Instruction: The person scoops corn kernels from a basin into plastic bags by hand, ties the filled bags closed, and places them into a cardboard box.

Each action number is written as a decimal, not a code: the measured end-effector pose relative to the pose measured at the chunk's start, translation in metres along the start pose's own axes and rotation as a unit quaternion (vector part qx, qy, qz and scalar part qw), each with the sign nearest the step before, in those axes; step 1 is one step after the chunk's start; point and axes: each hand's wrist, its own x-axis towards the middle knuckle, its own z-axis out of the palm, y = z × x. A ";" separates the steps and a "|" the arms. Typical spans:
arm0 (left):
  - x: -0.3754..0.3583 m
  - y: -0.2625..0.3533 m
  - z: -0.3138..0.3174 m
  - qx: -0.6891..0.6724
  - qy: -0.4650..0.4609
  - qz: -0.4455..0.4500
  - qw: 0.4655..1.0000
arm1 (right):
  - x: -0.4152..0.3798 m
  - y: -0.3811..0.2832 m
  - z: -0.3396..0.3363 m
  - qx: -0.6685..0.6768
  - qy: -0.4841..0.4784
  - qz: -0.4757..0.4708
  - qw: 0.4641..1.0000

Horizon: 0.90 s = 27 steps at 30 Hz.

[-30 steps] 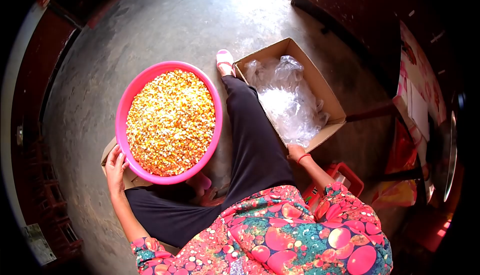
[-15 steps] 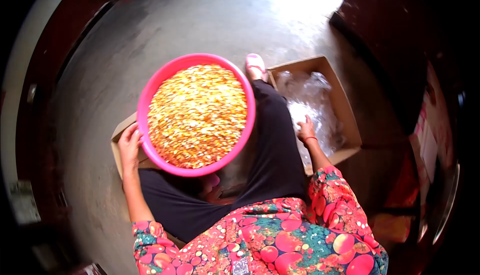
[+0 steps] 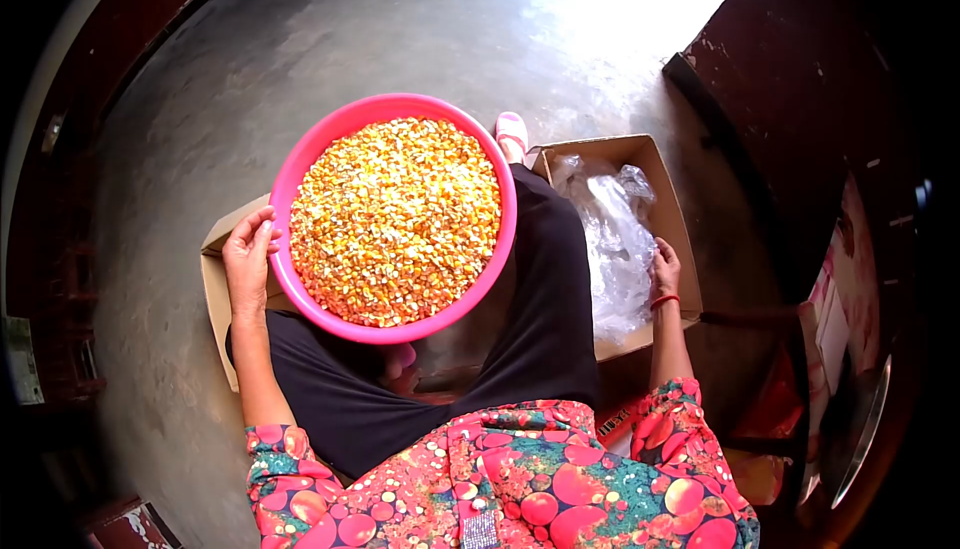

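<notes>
My right hand (image 3: 666, 269) curls at the clear plastic (image 3: 615, 259) inward of it, hold unclear: probably light, slippery, best pinched. My half-curled left hand (image 3: 248, 249), grip unclear, is at the pink basin (image 3: 395, 333); its corn (image 3: 395, 219) looks heavy.

A leg (image 3: 550, 269) blocks the low way from basin (image 3: 395, 333) to box (image 3: 668, 204); above is open.

The basin (image 3: 283, 184) is smooth plastic with a soft gloss, the corn (image 3: 395, 219) in it hard and shiny. Clear, crinkled plastic film (image 3: 615, 249) glints inside a matt cardboard box (image 3: 672, 214). The floor (image 3: 180, 169) looks like worn concrete, glossy where light strikes. The trousers (image 3: 545, 269) are matt cloth; the shirt (image 3: 540, 479) is printed fabric.
</notes>
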 end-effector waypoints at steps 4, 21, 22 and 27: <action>0.001 0.001 0.003 -0.005 -0.014 -0.001 1.000 | 0.001 0.007 -0.021 0.155 -0.009 0.085 0.984; -0.003 0.003 0.008 -0.011 -0.051 -0.005 0.999 | 0.046 -0.080 -0.028 -0.118 -0.078 0.018 0.990; -0.002 0.002 0.008 -0.011 -0.053 -0.003 0.999 | 0.061 -0.067 -0.039 -0.417 0.000 -0.140 0.898; -0.004 0.007 0.012 -0.015 -0.054 0.001 0.998 | 0.067 -0.084 -0.036 -0.295 0.000 -0.089 0.951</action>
